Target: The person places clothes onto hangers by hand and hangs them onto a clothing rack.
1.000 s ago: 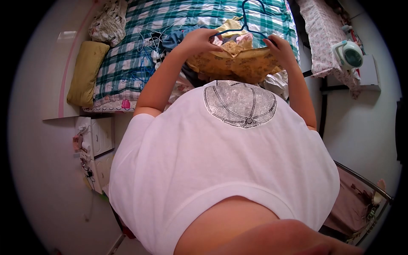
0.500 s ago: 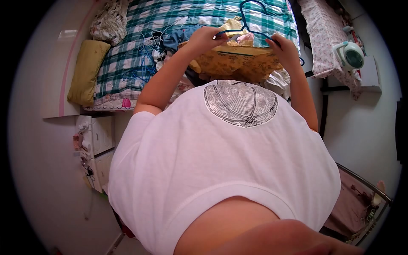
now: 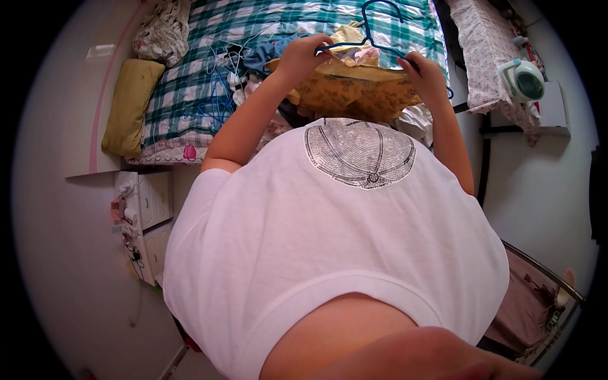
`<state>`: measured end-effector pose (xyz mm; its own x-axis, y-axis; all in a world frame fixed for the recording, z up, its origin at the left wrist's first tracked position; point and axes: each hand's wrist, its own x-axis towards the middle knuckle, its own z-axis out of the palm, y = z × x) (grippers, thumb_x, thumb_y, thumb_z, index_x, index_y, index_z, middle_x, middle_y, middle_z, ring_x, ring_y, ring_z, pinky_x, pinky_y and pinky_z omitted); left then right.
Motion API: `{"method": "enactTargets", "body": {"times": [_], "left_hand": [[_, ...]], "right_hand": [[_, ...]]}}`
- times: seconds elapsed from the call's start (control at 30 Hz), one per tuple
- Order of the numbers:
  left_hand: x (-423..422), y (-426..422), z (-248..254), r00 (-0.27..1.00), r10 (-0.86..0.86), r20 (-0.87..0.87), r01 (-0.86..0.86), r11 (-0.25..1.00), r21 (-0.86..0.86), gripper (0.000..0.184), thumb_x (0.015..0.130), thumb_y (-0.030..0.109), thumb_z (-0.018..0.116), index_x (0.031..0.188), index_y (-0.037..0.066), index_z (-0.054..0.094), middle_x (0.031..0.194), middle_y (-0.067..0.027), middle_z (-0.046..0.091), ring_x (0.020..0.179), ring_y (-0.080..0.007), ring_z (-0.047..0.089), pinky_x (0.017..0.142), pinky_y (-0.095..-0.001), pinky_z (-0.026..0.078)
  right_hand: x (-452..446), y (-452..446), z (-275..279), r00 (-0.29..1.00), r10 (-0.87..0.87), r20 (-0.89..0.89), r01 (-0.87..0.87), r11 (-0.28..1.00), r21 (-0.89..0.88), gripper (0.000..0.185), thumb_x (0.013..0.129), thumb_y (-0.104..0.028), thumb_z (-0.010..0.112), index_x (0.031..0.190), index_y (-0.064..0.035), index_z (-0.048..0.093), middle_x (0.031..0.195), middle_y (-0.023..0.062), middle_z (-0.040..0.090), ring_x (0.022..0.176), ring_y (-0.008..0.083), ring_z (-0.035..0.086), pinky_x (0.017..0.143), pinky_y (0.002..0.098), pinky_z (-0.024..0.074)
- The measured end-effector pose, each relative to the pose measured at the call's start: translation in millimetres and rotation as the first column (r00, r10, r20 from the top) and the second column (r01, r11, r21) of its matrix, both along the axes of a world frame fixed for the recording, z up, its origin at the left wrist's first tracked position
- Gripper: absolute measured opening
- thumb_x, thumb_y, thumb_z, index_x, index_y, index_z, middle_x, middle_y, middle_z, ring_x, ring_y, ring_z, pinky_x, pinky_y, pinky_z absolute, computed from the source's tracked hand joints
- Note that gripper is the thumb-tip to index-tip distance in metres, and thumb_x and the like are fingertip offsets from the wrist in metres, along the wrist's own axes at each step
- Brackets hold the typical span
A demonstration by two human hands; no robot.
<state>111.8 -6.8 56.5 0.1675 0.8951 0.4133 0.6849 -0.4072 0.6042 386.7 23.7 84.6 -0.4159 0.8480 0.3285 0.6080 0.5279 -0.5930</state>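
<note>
A dark blue clothes hanger (image 3: 367, 30) is held up over the bed, its hook pointing away from me. My left hand (image 3: 304, 58) is closed at the left arm of the hanger. At the other arm, my right hand (image 3: 425, 76) is closed too. Below the hanger, between both hands, hangs a mustard-brown garment (image 3: 354, 94) with a dark print. Its top edge runs close to the hanger's arms; whether my fingers also pinch the cloth I cannot tell.
Green-and-white checked bedding (image 3: 171, 107) covers the bed. Loose blue hangers (image 3: 218, 95) and a blue cloth (image 3: 263, 56) lie left of my hands. An olive pillow (image 3: 132, 107) rests at the left edge. A small white-and-green fan (image 3: 527, 82) stands at the right.
The hanger has shifted slightly to the right, and its hook has turned a little. Both hands keep nearly the same place and grip.
</note>
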Motion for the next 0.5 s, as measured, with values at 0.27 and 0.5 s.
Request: {"method": "enactTargets", "body": {"times": [0.27,0.5], "left_hand": [[-5,3,-3,0.995,-0.014,-0.102,0.04,0.965,0.259,0.013,0.072,0.008,0.066,0.08,0.001,0.059,0.077,-0.0065,0.058,0.064,-0.0198,0.057,0.055,-0.0285,0.047],[-9,5,-6,0.994,-0.11,-0.002,0.103,0.924,0.368,0.015,0.065,0.01,0.069,0.074,0.005,0.058,0.074,-0.0056,0.058,0.067,-0.0237,0.055,0.06,-0.0311,0.046]], "right_hand": [[-1,-7,6,1.0,-0.02,0.012,0.019,0.999,0.048,0.019,0.081,-0.019,0.059,0.082,-0.0006,0.056,0.061,0.0091,0.052,0.052,0.0152,0.047,0.052,0.0265,0.0379],[-1,-14,15,1.0,0.009,0.01,-0.01,0.994,0.106,0.018,0.079,-0.018,0.061,0.08,-0.0005,0.056,0.062,0.0102,0.053,0.053,0.0182,0.049,0.051,0.0274,0.0386]]}}
